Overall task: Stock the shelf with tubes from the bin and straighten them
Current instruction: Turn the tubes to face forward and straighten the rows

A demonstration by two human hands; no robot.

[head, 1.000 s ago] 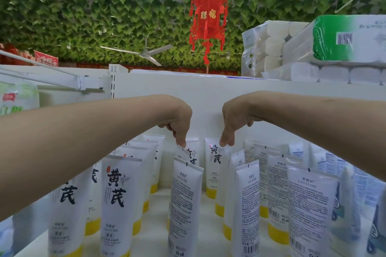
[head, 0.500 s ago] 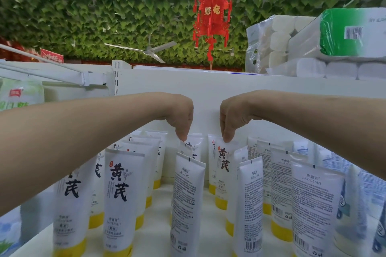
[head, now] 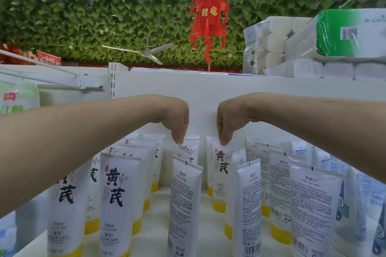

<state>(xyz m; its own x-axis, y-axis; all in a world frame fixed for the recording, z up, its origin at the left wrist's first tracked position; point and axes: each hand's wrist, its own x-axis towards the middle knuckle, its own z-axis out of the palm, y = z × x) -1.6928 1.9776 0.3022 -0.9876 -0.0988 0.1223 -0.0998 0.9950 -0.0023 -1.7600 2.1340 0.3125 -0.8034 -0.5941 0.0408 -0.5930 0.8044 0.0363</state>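
Both pinched tubes have twisted slightly: left hand (head: 175,123) nips the crimp of the skewed tube (head: 183,151), right hand (head: 227,123) that of the front-facing tube (head: 221,175). Light, soft, tippy, I judge; hold by that stiff crimp.

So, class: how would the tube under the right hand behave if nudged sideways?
Likely tippy: the tube stands tall on a narrow yellow cap. Probably squashy rather than stiff, given its flat crimped top under the right hand. It may topple close neighbouring tubes.
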